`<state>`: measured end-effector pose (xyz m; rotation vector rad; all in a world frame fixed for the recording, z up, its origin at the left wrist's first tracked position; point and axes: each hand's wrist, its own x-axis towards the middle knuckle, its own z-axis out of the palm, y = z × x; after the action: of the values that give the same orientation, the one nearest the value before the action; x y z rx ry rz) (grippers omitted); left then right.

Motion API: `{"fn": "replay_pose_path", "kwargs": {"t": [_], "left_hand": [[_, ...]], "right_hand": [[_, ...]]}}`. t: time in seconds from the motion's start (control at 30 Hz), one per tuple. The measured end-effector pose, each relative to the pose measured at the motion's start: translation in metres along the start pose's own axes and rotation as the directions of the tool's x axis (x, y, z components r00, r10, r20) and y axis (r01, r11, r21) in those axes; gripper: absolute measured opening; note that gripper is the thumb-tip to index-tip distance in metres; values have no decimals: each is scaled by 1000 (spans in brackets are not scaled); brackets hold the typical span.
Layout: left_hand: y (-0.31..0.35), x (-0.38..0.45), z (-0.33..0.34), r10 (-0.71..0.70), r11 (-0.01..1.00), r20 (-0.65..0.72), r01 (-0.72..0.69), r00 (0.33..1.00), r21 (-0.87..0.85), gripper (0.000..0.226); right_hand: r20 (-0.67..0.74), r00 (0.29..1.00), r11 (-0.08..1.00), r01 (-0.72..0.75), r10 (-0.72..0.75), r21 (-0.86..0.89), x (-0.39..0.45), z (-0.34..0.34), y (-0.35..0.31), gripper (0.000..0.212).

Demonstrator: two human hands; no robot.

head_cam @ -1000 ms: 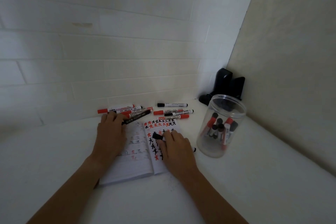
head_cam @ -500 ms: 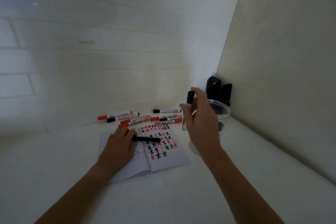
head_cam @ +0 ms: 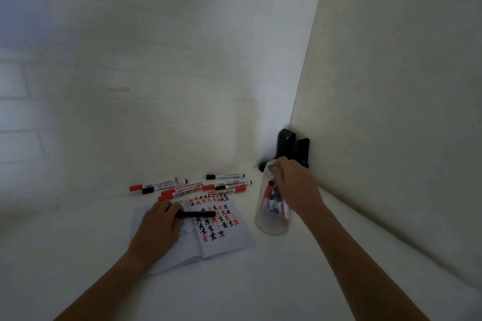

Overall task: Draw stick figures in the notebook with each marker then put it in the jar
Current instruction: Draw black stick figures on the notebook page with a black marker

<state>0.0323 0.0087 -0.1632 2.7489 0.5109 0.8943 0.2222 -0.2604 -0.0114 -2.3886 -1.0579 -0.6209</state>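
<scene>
Clear jar (head_cam: 271, 221): one; notebook (head_cam: 224, 237): one; hands: two

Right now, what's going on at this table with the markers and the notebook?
A person is drawing stick figures and collecting used markers. The right hand is over the mouth of the clear jar, which already holds several markers. The left hand rests on the open notebook and holds a black marker across the page of red and black figures. More markers lie beyond the notebook.
</scene>
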Motion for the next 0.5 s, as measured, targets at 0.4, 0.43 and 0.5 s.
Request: {"fn": "replay_pose_path", "kwargs": {"t": [0.4,0.43,0.5], "left_hand": [[0,-2,-6,74,958,-46,-84,996,-275,25],[0,-2,-7,79,952,-41,-88,996,-292,25],[1,-3,-8,77,943,-10,-77,997,-323,24]], "right_hand": [[-246,929,960,259,-277,-102,-35,27,-35,24],[-199,925,947,315,-322,-66,-40,36,-45,25],[-75,912,915,404,-403,-5,-50,58,-62,30]]}}
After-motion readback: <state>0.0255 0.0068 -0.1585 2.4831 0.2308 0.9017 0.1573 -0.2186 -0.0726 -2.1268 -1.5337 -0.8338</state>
